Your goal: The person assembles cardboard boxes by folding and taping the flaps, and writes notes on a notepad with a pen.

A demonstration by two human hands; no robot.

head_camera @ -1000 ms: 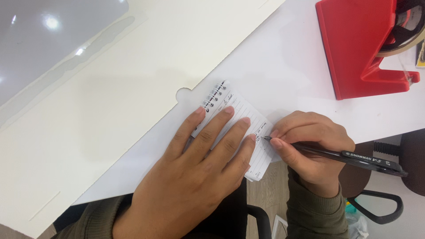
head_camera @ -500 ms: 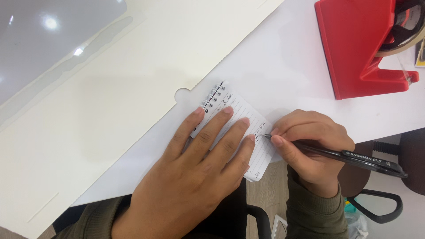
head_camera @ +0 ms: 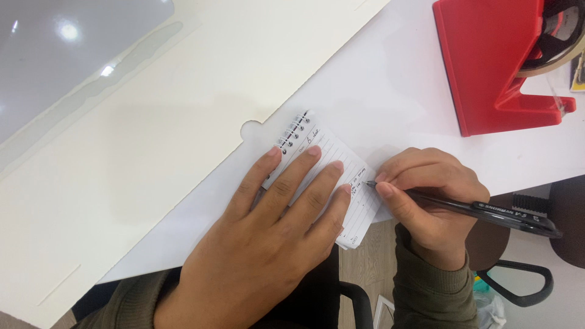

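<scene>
A small spiral-bound lined notepad (head_camera: 329, 152) lies at the near edge of the white desk (head_camera: 378, 79). My left hand (head_camera: 268, 244) rests flat on it, fingers spread, covering most of the page. My right hand (head_camera: 426, 195) grips a black pen (head_camera: 487, 210) whose tip touches the page's right side. Some handwriting shows on the upper lines of the page.
A red tape dispenser (head_camera: 487, 61) stands on the desk at the upper right. A cream-coloured board (head_camera: 152, 140) with a notch lies over the desk's left part, a glossy grey sheet (head_camera: 55, 55) beyond it. Below the desk edge are a chair armrest (head_camera: 524, 286) and wood floor.
My hands and the pen have barely shifted; the pen tip stays at about the same spot on the page.
</scene>
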